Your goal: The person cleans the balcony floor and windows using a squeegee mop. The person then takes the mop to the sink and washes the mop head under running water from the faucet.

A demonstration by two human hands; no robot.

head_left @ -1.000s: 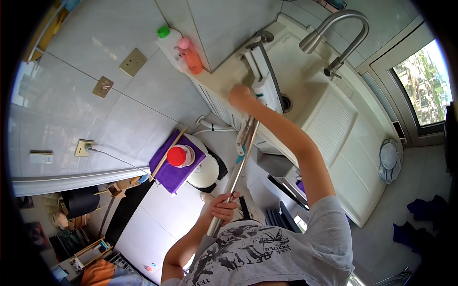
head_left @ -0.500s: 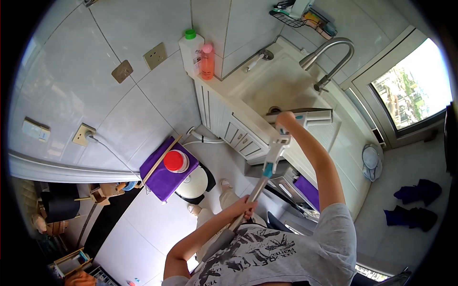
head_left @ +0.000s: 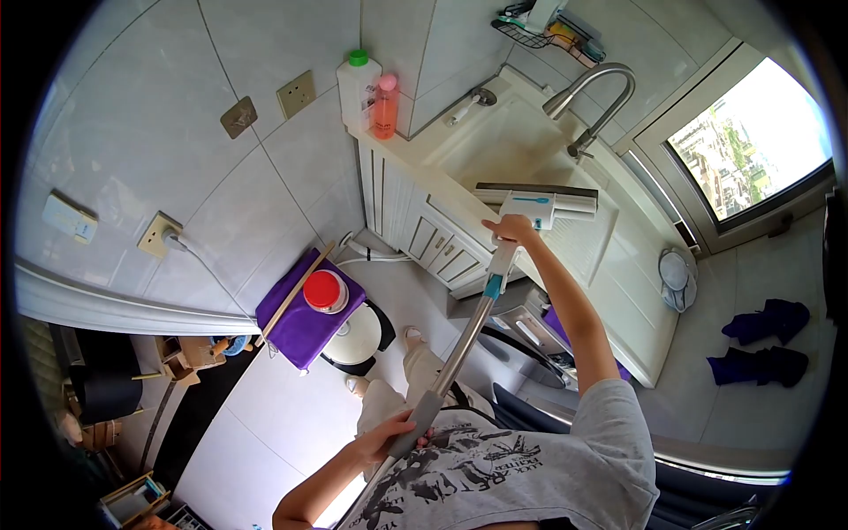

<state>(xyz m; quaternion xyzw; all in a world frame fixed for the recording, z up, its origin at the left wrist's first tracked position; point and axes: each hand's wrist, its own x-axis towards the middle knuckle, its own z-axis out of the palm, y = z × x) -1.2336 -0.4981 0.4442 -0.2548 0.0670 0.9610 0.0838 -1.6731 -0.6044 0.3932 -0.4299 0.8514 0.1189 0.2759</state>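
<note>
A long-handled mop with a grey grip and a metal pole slants up from my body to the sink. My left hand is wrapped round its grey grip near my waist. Higher up, my right hand holds the white joint just below the mop head. The wide white mop head, with a dark edge strip and a blue mark, lies across the near side of the sink basin. What touches the underside of the head is hidden.
A curved faucet stands behind the basin. Two bottles, one white and one pink, are at the counter's left corner. A red-lidded jar sits on a purple cloth below left. Dark purple cloths lie at right.
The mop head has gone from steep in the basin to lying across its near side. My right hand moved with it, now gripping just under the head. My left hand slid onto the grey grip.
</note>
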